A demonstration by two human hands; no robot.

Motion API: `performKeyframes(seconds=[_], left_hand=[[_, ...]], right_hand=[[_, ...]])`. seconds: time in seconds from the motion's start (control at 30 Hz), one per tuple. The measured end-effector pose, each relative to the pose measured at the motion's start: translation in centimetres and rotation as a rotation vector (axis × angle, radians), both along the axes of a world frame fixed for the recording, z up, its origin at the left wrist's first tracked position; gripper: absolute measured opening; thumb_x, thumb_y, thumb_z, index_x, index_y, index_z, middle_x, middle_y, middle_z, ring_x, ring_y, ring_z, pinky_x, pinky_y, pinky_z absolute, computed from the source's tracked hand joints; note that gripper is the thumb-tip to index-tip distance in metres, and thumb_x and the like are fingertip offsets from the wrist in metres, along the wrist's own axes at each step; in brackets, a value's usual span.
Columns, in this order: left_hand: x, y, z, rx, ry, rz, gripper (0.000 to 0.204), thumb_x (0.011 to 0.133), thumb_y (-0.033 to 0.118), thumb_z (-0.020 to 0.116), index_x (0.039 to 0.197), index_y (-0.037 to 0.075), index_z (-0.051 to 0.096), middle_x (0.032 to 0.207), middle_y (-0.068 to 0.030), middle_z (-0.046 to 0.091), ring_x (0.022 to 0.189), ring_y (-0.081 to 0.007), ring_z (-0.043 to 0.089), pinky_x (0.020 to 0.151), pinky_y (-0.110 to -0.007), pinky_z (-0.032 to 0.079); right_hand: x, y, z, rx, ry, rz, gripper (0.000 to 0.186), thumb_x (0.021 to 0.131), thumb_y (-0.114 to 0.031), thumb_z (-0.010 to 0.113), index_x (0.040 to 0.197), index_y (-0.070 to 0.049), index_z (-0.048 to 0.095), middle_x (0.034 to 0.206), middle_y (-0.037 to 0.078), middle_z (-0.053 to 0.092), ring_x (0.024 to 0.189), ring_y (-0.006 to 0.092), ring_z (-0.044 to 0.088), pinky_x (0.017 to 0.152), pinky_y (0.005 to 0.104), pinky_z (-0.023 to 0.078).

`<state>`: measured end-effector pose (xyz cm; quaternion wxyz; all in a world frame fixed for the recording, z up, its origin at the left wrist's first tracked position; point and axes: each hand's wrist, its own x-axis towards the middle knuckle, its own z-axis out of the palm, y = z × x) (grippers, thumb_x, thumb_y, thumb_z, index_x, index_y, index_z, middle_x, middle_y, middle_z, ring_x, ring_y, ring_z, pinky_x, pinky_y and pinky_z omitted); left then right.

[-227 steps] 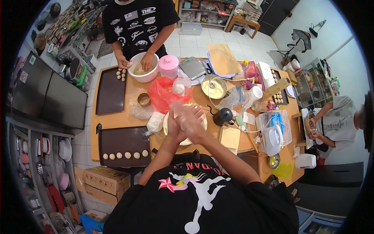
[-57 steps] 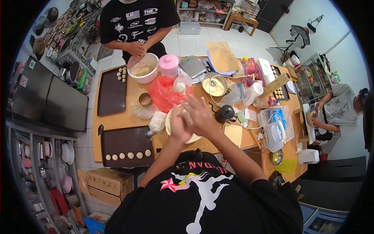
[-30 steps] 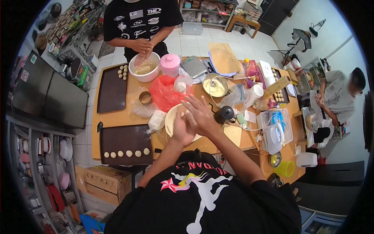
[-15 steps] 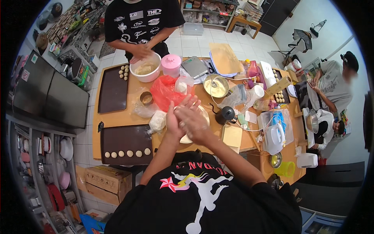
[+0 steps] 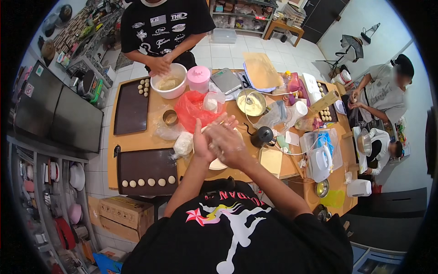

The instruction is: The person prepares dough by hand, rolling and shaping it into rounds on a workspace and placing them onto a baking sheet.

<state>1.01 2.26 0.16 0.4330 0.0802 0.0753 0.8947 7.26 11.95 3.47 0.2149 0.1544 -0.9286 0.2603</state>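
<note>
My left hand (image 5: 203,145) is palm up with its fingers and thumb stretched out. Across its palm lies my right hand (image 5: 232,147), fingers extended and slightly smeared by motion. Whatever may lie between the palms is hidden. Both hands are above a pale round bowl (image 5: 218,164), mostly covered by them. Left of it sits a clear plastic bag with white contents (image 5: 183,145). A row of several pale dough balls (image 5: 151,182) lies along the near edge of a dark baking tray (image 5: 146,164).
Beyond my hands are a red plastic bag (image 5: 196,107), a metal ring (image 5: 170,118) and a pink-lidded tub (image 5: 199,80). To the right stands a black kettle (image 5: 262,136). Across the table a person's hands (image 5: 159,66) are over a white bowl (image 5: 175,89); two people work at right.
My right hand has shifted slightly over the left palm. Across the table, the other person's hands have moved a little left. The person at right has brought both hands together.
</note>
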Motion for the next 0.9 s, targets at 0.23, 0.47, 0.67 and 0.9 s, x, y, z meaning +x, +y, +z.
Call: performKeyframes(seconds=[0.23, 0.47, 0.67, 0.9], left_hand=[[-0.1, -1.1, 0.1, -0.052, -0.029, -0.056, 0.059, 0.102, 0.052, 0.031, 0.144, 0.012, 0.039, 0.143, -0.0096, 0.048, 0.134, -0.0221, 0.045, 0.112, -0.041, 0.036], [0.4, 0.5, 0.6, 0.066, -0.051, -0.02, 0.069, 0.101, 0.057, 0.027, 0.15, 0.008, 0.031, 0.15, -0.0177, 0.038, 0.139, -0.0326, 0.037, 0.115, -0.049, 0.029], [0.7, 0.5, -2.5, 0.159, 0.035, -0.106, 0.083, 0.095, 0.069, 0.029, 0.148, 0.004, 0.031, 0.149, -0.0202, 0.038, 0.136, -0.0357, 0.04, 0.112, -0.051, 0.032], [2.6, 0.7, -2.0, -0.092, -0.175, -0.051, 0.082, 0.094, 0.07, 0.029, 0.146, 0.007, 0.035, 0.147, -0.0153, 0.043, 0.133, -0.0311, 0.044, 0.112, -0.048, 0.034]], right_hand=[[0.2, 0.0, 0.3, -0.034, -0.01, 0.124, 0.045, 0.088, -0.02, 0.06, 0.13, -0.005, 0.056, 0.135, 0.017, 0.055, 0.128, 0.0324, 0.05, 0.109, 0.05, 0.035], [-0.8, 0.9, 0.0, 0.019, -0.031, 0.108, 0.05, 0.09, -0.032, 0.056, 0.134, -0.008, 0.054, 0.137, 0.016, 0.054, 0.13, 0.0304, 0.049, 0.115, 0.0575, 0.017], [-1.2, -1.2, -1.6, 0.021, -0.003, 0.093, 0.043, 0.089, -0.029, 0.057, 0.127, -0.009, 0.06, 0.133, 0.015, 0.056, 0.126, 0.0331, 0.051, 0.11, 0.0497, 0.032], [-0.8, -1.7, -1.9, 0.099, 0.062, 0.113, 0.039, 0.089, -0.028, 0.057, 0.118, -0.002, 0.062, 0.122, 0.016, 0.061, 0.119, 0.0347, 0.053, 0.103, 0.0482, 0.036]])
